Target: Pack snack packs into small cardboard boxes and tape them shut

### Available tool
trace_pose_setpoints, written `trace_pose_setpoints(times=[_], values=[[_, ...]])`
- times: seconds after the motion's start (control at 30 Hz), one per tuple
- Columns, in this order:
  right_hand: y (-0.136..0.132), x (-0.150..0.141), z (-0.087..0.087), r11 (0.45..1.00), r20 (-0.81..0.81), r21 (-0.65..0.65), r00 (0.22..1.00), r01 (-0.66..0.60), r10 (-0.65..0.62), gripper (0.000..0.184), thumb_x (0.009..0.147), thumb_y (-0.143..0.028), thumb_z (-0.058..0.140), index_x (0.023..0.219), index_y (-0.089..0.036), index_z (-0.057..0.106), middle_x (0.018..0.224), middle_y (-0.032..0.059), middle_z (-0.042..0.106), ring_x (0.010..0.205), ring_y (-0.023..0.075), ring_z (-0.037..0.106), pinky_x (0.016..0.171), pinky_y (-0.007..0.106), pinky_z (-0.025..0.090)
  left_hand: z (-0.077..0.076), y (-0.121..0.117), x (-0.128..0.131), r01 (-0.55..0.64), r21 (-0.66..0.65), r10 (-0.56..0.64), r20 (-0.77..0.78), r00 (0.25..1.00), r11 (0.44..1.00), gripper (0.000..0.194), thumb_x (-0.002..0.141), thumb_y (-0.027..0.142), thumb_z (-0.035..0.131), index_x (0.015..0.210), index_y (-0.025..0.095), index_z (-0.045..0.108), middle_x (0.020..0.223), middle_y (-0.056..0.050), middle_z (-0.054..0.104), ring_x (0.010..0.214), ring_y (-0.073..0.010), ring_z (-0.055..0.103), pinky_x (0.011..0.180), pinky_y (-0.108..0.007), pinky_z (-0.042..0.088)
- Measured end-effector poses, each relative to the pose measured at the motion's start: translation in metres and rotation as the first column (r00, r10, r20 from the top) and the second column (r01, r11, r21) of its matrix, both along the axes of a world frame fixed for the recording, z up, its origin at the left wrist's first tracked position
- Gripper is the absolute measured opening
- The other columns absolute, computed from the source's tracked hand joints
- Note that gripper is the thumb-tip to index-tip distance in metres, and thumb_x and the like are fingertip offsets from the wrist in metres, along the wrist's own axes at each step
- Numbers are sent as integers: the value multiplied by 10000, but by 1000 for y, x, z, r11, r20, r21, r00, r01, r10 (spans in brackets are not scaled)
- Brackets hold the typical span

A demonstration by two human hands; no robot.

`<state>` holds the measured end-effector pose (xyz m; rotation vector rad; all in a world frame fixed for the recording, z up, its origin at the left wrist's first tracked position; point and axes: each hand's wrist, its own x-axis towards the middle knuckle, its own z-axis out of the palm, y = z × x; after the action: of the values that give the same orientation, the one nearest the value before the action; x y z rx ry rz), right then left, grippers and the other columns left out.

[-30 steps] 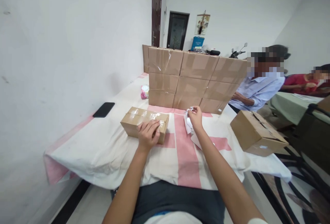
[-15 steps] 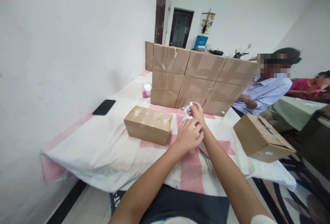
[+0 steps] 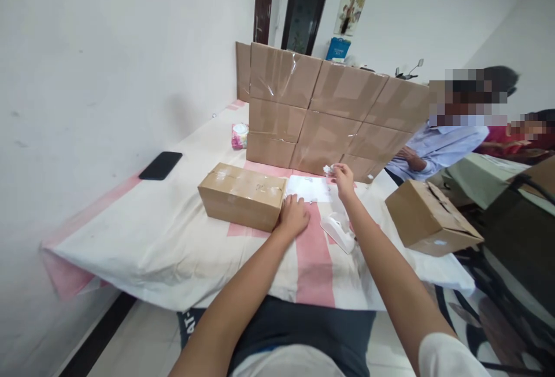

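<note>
Left hand (image 3: 295, 215) shifted beside long carton (image 3: 240, 195) | grip unclear | right hand (image 3: 344, 180) outstretched, pinching white scrap (image 3: 328, 170)

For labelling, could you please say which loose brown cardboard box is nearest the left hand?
The long brown cardboard box beside the left hand; the other box sits beyond the right forearm.

On table (image 3: 143, 238): phone (image 3: 161, 166), left edge | box (image 3: 238, 199), right of phone | paper sheet (image 3: 311, 188), just right of box | carton (image 3: 418, 221), right edge | cardboard partition (image 3: 333, 119), far side | pack (image 3: 239, 136), partition's left
</note>
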<state>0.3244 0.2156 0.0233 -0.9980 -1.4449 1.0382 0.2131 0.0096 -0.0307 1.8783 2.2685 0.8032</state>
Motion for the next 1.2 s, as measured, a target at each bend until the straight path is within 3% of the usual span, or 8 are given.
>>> trace_pose_setpoints(times=[0.13, 0.2, 0.47, 0.67, 0.97, 1.2], values=[[16, 15, -19, 1000, 159, -12, 987, 14, -12, 228, 649, -358, 731, 655, -172, 599, 593, -4, 606, 601, 155, 584, 534, 241, 447, 2, -2, 0, 2, 6, -2, -18, 1000, 1000, 279, 899, 300, 525, 1129, 172, 614, 1307, -150, 558, 1217, -320, 467, 1047, -456, 361], [22, 21, -28, 999, 204, -15, 978, 44, -40, 227, 645, -342, 734, 624, -179, 578, 542, -17, 574, 579, 160, 578, 532, 248, 448, 1, -2, 0, 2, 21, -1, -24, 1000, 1000, 252, 897, 304, 529, 1096, 180, 622, 1293, -138, 564, 1211, -311, 469, 1040, -439, 365], [31, 31, -46, 990, 202, -43, 972, 131, -120, 250, 689, -286, 697, 846, -209, 518, 608, -50, 604, 475, 126, 563, 468, 238, 448, -1, -1, 1, 0, 23, 1, -24, 1000, 1000, 239, 896, 311, 527, 1073, 187, 628, 1286, -132, 570, 1217, -315, 455, 1031, -458, 361], [28, 32, -50, 995, 197, -23, 976, 96, -89, 289, 659, -393, 731, 749, -201, 535, 601, -45, 579, 506, 116, 535, 437, 203, 394, -1, -1, 0, 2, 8, -2, -23, 1000, 1000, 261, 908, 328, 516, 1098, 194, 634, 1323, -133, 565, 1241, -312, 446, 1038, -459, 352], [22, 26, -40, 998, 181, 54, 983, 27, -36, 279, 730, -431, 702, 789, -198, 559, 709, -19, 624, 547, 107, 536, 514, 224, 429, -4, 1, 0, 5, 20, -4, -38, 999, 1000, 248, 903, 319, 516, 1077, 186, 633, 1302, -135, 573, 1219, -319, 459, 1018, -467, 363], [17, 21, -44, 998, 364, -20, 929, -59, 62, 327, 788, -496, 680, 767, -201, 540, 591, 4, 629, 450, 116, 484, 470, 241, 395, -4, 2, 0, 0, 12, 0, -38, 999, 1000, 256, 906, 328, 515, 1084, 183, 630, 1312, -135, 567, 1224, -324, 452, 1034, -476, 353]])
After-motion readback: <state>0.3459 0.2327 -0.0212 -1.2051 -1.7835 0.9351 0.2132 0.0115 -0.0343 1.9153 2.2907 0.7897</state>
